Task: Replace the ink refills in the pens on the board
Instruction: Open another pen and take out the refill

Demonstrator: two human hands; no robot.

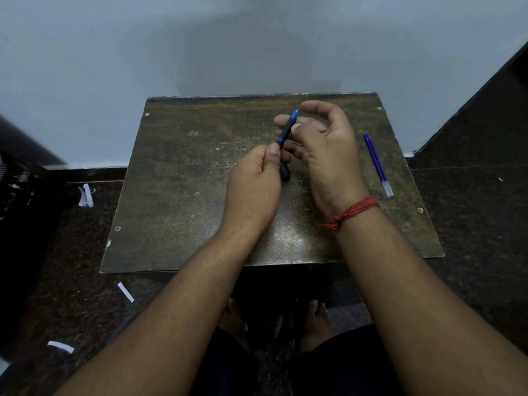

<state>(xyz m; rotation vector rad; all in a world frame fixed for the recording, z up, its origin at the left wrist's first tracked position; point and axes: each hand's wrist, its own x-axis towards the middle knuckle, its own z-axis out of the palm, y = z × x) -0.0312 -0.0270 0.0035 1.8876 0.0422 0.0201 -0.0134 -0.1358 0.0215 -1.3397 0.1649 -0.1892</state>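
Both hands, left hand and right hand, pinch the blue pen; two refills (blue) lie on the board.

The worn, scratched wooden board looks dull; the pen is smooth plastic.

Blue-black pen tilted above board, two blue refills — right edge

pen lower end hidden by left hand
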